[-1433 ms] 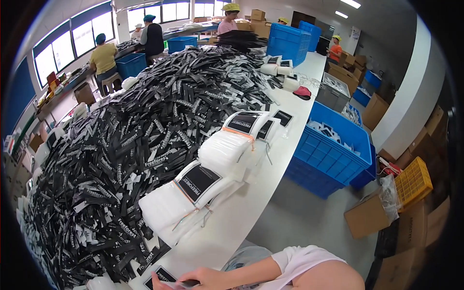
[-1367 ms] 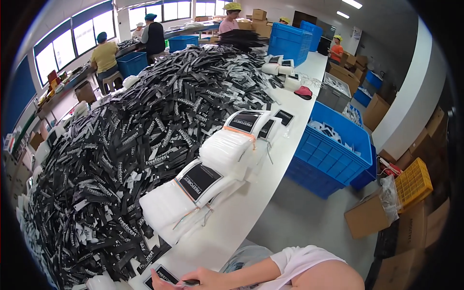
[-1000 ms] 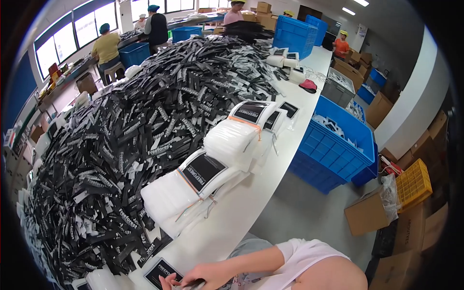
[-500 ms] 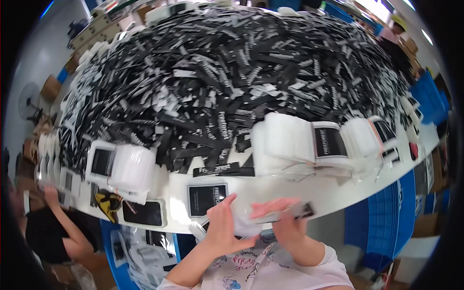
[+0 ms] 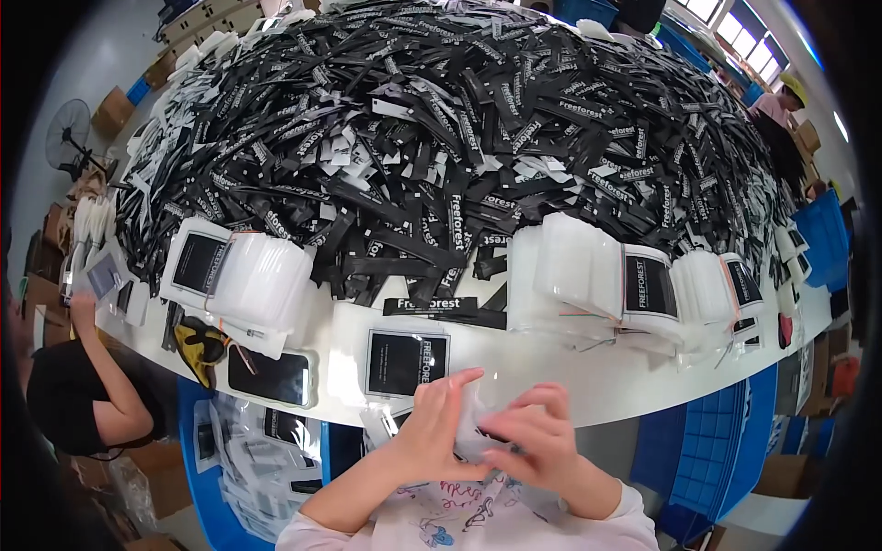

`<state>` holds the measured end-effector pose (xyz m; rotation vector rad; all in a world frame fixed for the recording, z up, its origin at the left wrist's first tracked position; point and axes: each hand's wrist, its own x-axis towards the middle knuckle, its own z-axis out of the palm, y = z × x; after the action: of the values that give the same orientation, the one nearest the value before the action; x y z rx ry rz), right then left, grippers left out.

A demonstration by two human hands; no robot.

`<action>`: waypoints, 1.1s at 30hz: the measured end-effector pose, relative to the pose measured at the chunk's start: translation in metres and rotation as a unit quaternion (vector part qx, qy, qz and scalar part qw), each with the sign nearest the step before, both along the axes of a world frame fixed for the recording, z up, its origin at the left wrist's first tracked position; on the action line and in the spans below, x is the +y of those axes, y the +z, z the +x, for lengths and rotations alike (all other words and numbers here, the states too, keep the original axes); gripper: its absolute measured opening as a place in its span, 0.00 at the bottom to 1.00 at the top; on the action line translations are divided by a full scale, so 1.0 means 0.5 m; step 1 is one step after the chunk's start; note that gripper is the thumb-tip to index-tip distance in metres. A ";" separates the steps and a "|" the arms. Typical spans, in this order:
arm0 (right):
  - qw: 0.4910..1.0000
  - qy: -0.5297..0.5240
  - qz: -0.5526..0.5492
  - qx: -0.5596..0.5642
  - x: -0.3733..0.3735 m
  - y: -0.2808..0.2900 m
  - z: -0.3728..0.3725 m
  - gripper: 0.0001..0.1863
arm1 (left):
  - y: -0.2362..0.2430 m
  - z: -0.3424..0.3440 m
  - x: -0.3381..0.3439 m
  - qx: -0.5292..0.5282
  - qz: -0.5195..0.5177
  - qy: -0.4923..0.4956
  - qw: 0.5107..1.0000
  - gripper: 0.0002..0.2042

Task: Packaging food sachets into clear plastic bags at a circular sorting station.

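Observation:
My left hand (image 5: 427, 432) is wrapped around a whitish translucent plastic bag (image 5: 473, 424), held upright at the table's near edge. My right hand (image 5: 542, 436) is closed at the bag's right side, its fingertips against it. A small dark bit shows by those fingertips, too hidden to name. Just beyond my left hand a flat bag with a black label (image 5: 407, 363) lies on the table. Behind it lies a black strip packet with white lettering (image 5: 432, 308), at the front of a large heap of such packets (image 5: 478, 138).
Bundled white bags (image 5: 257, 285) stand left and more bundles (image 5: 588, 275) right. A dark-screened phone (image 5: 268, 376) and a yellow-black object (image 5: 197, 349) lie at the left edge. Blue crates (image 5: 717, 450) stand below the table. At far left a co-worker's arm (image 5: 115, 386) reaches to the table.
My right hand, blurred and holding a small flat packet off to the right, has come left against the bag. My left hand still holds the bag. The whole view has shifted slightly.

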<state>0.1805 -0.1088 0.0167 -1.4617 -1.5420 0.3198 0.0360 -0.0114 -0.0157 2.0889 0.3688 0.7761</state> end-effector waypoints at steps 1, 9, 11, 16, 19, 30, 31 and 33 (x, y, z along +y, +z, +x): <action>0.999 0.033 -0.033 -0.028 0.000 -0.007 -0.002 0.17 | 0.010 0.003 0.005 0.040 0.021 -0.009 0.999 0.47; 0.971 0.199 -0.116 -0.056 0.004 -0.006 0.042 0.08 | 0.022 -0.034 0.020 0.090 -0.075 -0.069 0.991 0.43; 0.986 0.139 -0.092 -0.003 0.006 -0.001 0.037 0.09 | 0.028 -0.038 0.024 0.125 -0.120 -0.055 0.983 0.45; 0.987 0.110 -0.097 -0.069 0.019 0.014 0.033 0.11 | 0.028 -0.049 0.023 0.113 -0.136 -0.003 0.984 0.48; 0.978 0.175 -0.097 -0.054 0.026 -0.005 0.033 0.10 | 0.019 -0.045 0.029 0.116 -0.006 -0.038 0.992 0.47; 0.966 0.059 -0.015 0.252 0.001 -0.047 -0.020 0.08 | 0.007 -0.061 0.002 0.005 -0.297 0.071 0.952 0.18; 0.972 0.058 -0.003 0.229 0.006 -0.050 -0.024 0.07 | -0.037 -0.104 0.006 -0.005 -0.286 0.119 0.951 0.19; 0.980 0.032 0.008 0.197 0.008 -0.059 -0.036 0.06 | -0.058 -0.120 0.015 0.013 -0.276 0.096 0.956 0.18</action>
<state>0.1623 -0.1050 -0.0128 -1.2481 -1.2659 0.5964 -0.0240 -0.0039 -0.0447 1.5507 0.7230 0.6627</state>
